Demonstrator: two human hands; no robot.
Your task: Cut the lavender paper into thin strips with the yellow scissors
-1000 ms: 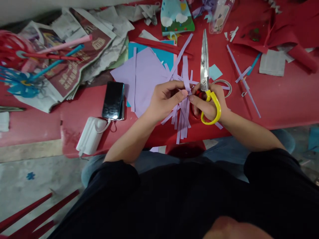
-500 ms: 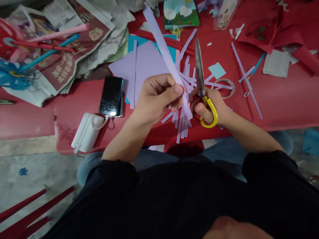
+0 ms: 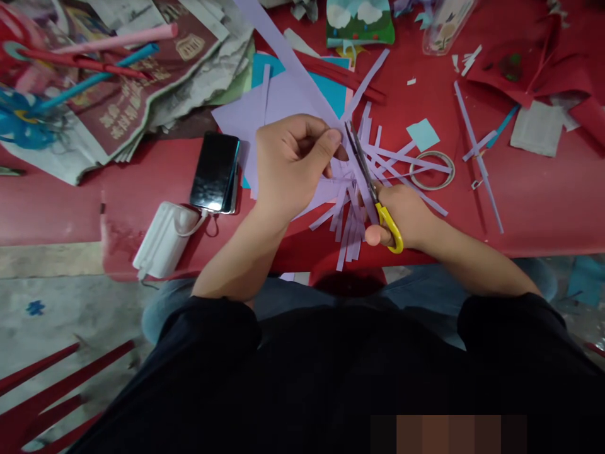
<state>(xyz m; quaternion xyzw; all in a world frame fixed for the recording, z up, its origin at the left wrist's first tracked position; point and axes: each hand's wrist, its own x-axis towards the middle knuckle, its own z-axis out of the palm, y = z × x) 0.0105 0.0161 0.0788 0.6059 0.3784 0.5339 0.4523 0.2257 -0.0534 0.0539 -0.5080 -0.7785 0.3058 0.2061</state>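
Note:
Between thumb and fingers, my left hand pinches a long purple paper strip that slants up to the left. My right hand grips yellow-handled scissors. Their blades lie along the lower part of the strip, just right of my left fingertips; whether they are fully closed on it I cannot tell. Beneath my hands, several narrow cut purple strips fan out on the red table. A larger purple sheet lies behind my left hand, over blue paper.
A black phone and a white power bank lie left of my left arm. Right of the strips are a tape roll and a light blue paper square. Newspapers and paper pinwheels cover the left back.
The scissors have swung from pointing upright beside the strip to lying slanted along its lower part. My left hand still holds the strip, and the whole view has shifted slightly.

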